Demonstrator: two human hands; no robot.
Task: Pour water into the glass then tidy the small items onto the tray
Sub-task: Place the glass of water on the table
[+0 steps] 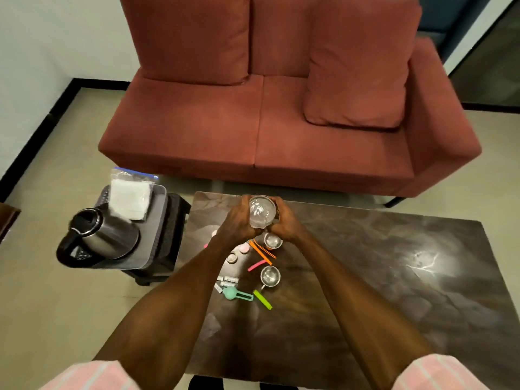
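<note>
A clear glass (262,211) is held above the far left part of the dark table (365,277), with my left hand (237,220) and my right hand (284,220) both wrapped around it. A steel kettle (104,235) with a black handle stands on a grey tray (157,220) to the left. On the table below my hands lie small items: two steel cups (273,240) (270,275), orange sticks (260,249), a pink stick (256,265), a green stick (262,299), a teal clip (235,293), small round lids (232,257) and white tablets (228,281).
The tray rests on a low black stool (174,220) beside the table and also carries a plastic bag of white tissues (130,195). A red sofa (281,122) with a loose cushion (357,74) stands behind the table. Beige floor surrounds everything.
</note>
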